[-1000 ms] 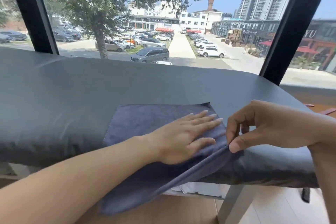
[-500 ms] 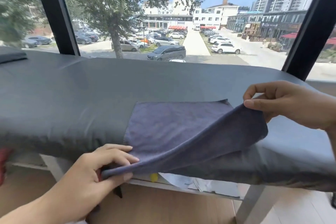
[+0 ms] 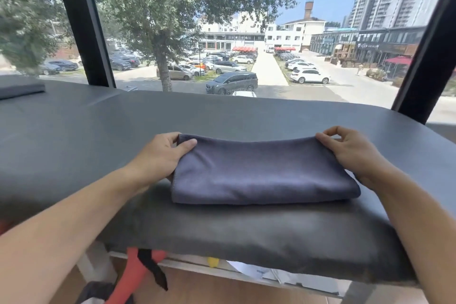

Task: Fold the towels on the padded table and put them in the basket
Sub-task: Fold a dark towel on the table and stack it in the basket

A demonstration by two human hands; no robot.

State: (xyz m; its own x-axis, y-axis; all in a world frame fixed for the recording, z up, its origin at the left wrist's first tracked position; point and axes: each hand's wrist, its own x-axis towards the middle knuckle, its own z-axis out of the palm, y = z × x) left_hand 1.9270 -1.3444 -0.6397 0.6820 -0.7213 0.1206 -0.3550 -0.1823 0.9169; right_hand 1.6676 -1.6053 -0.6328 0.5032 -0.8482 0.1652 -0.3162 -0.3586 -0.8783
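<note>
Pinching one folded towel (image 3: 261,170): left hand (image 3: 160,155), right hand (image 3: 350,153); padded table (image 3: 98,131).

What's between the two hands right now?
The folded towel spans the whole gap in the head view; the left hand and right hand each pinch a far corner.

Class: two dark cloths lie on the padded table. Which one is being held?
The blue-grey towel at the near edge, pinched by left hand and right hand; the far-left cloth lies untouched.
</note>
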